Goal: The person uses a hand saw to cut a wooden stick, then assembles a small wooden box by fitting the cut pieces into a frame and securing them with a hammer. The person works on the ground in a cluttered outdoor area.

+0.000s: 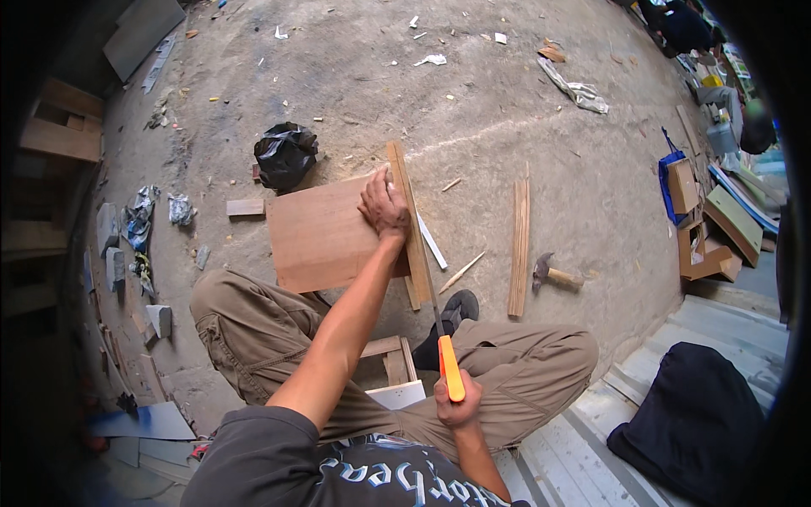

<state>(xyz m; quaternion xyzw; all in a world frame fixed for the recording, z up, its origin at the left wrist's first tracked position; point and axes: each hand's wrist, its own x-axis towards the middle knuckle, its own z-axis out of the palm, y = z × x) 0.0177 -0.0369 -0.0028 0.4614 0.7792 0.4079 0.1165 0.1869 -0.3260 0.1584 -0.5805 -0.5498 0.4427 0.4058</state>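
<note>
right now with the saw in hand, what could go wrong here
The saw could slip toward the dark shoe, which appears close beside its blade. The left hand rests on the wooden panel and no clamp shows, so the wood strip might shift. If the blade jumped along the strip, it could reach that hand's fingers.

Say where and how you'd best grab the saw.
Grip the saw's orange-yellow handle, probably near its lower end, coming from the person's side with the right hand. The handle is thick and points back toward the body, while the thin blade runs forward to the wooden bar. The right hand has that end now.
</note>
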